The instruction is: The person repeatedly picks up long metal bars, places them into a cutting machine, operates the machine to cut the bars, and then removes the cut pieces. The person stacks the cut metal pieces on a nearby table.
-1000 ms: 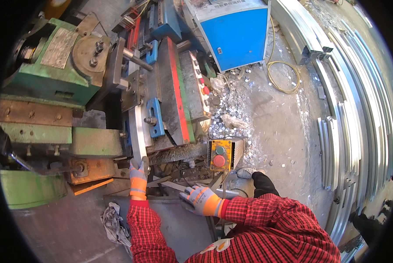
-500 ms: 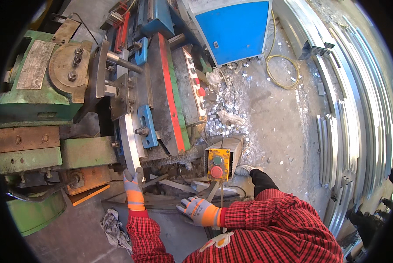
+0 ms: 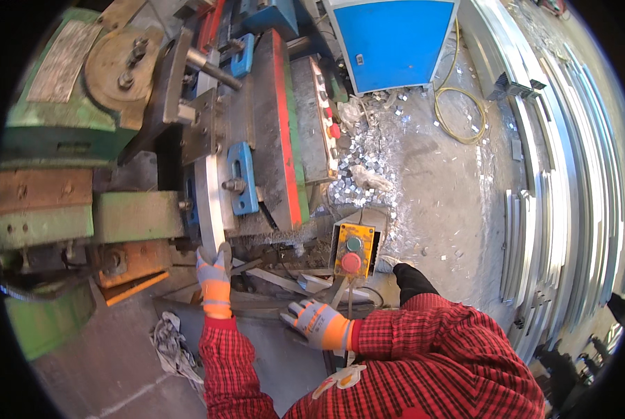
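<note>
Metal bar (image 3: 209, 202): extends lengthwise out of the green machine (image 3: 50, 136), just left of 1 slotted blue clamp (image 3: 246, 203); near end grasped by the left hand (image 3: 214, 281). Right hand (image 3: 318, 325): released, fingers loosely extended, near the yellow control box (image 3: 366, 253) with 2 buttons. Beyond: small metal offcuts (image 3: 370, 159) scattered on the floor (image 3: 431, 188), 1 blue cabinet (image 3: 390, 45).

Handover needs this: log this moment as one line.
left grip: holding metal bar; right grip: near yellow button box, not touching; bar: partly beneath steel plate
</note>
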### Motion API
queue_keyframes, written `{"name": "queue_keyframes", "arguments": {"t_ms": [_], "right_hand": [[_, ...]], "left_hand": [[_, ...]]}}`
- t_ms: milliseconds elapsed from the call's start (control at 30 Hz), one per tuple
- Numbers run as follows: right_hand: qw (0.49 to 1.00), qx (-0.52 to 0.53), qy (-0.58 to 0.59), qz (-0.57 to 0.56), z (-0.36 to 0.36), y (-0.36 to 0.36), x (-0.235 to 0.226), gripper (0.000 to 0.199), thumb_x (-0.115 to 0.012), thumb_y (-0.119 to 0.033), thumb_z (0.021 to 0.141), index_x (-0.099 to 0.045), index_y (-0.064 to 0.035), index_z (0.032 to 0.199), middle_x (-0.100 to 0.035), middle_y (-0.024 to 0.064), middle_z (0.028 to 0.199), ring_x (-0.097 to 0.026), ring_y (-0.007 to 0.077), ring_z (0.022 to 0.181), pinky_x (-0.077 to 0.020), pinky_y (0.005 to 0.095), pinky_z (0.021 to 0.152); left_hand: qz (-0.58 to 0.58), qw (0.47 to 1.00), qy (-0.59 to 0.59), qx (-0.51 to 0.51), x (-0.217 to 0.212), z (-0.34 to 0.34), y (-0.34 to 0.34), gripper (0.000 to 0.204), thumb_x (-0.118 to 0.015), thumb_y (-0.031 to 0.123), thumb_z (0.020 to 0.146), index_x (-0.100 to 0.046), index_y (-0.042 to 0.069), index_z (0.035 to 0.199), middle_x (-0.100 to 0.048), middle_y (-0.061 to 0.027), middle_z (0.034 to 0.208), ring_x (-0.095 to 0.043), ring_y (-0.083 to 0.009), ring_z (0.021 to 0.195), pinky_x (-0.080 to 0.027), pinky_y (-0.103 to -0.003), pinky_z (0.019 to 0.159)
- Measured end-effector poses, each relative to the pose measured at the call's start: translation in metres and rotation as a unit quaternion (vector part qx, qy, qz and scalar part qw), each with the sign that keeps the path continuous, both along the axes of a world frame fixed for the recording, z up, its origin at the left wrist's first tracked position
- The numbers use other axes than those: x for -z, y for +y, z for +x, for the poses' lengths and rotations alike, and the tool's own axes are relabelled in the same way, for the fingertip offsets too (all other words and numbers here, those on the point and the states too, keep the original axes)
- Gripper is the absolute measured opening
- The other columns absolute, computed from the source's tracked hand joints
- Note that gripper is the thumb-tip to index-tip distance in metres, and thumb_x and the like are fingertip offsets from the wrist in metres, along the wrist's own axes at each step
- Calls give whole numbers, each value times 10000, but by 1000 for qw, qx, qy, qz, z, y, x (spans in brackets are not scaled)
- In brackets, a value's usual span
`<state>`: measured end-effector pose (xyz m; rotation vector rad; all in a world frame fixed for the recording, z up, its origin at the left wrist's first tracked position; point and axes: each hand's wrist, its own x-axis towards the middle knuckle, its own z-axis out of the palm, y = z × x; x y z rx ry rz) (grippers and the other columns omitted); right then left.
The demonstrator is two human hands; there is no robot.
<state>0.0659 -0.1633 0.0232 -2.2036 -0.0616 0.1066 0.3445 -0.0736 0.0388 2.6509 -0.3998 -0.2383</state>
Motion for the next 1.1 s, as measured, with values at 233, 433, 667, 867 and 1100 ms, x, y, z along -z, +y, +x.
{"name": "queue_keyframes", "arguments": {"t_ms": [233,433,667,867,1100], "right_hand": [[996,80,-25,-33,-1,15,9,519,-645,-388,886,-534,-68,1279,-586,167,1140,-618,343,1040,-515,424,878],[983,159,-90,19,-9,-1,24,386,-636,-385,909,-596,-104,1170,-605,168,1102,-613,375,1034,-515,462,877],[872,452,-175,67,-54,-102,27,216,-679,-199,892,-689,-101,1085,-690,145,1046,-645,352,995,-507,437,872],[914,403,-23,33,-31,-159,84,439,-713,-386,873,-674,-85,1191,-697,168,1153,-655,334,1081,-501,402,932],[949,285,92,102,-11,-182,120,481,-748,-338,871,-649,1,1197,-723,140,1063,-673,206,974,-529,347,873]], "left_hand": [[182,962,-195,56,-24,-27,-20,798,-710,484,867,-424,38,1464,-467,-249,1435,-468,-431,1309,-406,-493,1074],[-179,954,-189,148,-57,-132,-5,492,-700,139,914,-529,20,1359,-567,-185,1330,-556,-319,1204,-438,-413,1028],[-264,918,239,176,-24,-296,127,286,-622,48,923,-642,-10,1203,-701,-123,1118,-678,-217,1034,-533,-348,886],[-184,909,176,330,-39,-334,131,269,-681,153,902,-679,13,1132,-675,-173,1107,-669,-307,1009,-545,-384,848],[-168,910,124,359,-44,-341,146,359,-700,210,899,-644,39,1210,-665,-159,1156,-639,-359,1047,-510,-424,916]]}}
